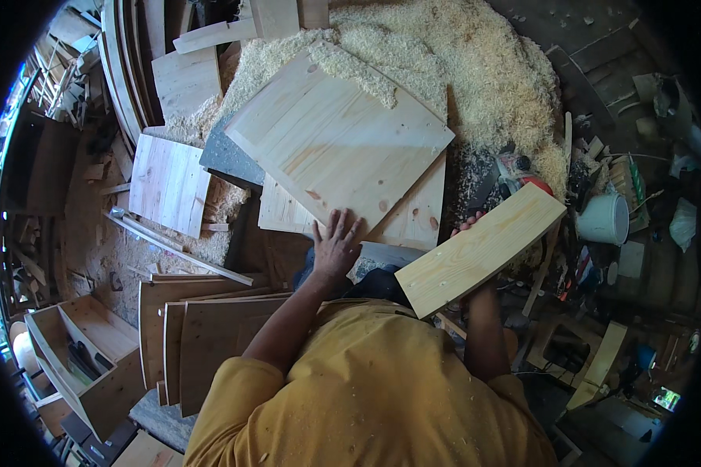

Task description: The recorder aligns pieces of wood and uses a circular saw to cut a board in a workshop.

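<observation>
My left hand (335,245) rests with fingers spread on the near corner of a large square pine panel (335,148), which lies tilted on another pine board (417,206) and a grey surface (230,159). In my right hand (469,222), mostly hidden behind it, is a rectangular yellowish plank (479,249), held out over my right side with small marks near one end. Just beyond the plank sits a red and dark power tool (528,179), partly covered by it and dusted with shavings.
A wood shavings heap (494,70) fills the back. Loose boards (167,183) lie left, leaning panels (222,346) near left, beside an open wooden box (93,358). A white bucket (601,219) stands right among clutter.
</observation>
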`<state>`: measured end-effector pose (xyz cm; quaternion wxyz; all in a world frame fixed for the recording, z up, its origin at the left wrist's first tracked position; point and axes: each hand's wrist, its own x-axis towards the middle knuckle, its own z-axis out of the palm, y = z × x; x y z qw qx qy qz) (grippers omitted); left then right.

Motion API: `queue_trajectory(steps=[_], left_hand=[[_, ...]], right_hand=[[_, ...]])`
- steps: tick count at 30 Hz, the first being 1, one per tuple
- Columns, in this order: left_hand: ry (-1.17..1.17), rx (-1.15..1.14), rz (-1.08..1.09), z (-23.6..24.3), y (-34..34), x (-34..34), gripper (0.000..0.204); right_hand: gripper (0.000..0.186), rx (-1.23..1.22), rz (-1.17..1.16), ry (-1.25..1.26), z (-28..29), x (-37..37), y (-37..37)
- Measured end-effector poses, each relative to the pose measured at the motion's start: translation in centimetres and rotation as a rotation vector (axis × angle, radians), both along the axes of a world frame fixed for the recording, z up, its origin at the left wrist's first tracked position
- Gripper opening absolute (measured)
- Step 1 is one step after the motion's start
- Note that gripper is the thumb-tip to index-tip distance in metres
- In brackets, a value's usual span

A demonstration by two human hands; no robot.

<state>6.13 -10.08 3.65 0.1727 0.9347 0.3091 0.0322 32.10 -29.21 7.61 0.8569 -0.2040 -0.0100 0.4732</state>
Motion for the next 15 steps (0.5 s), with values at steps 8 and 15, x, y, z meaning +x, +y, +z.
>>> queue_trajectory(steps=[8,15], left_hand=[[-0.126,-0.038,0.256,-1.8,2.1,-9.3,0.062],[-0.676,-0.82,0.859,-3.8,1.0,-11.4,0.055]], right_hand=[[0.042,-0.079,0.052,-0.011,-1.0,-0.4,2.3],[0.043,-0.048,0.149,-0.078,-2.3,-0.6,4.8]])
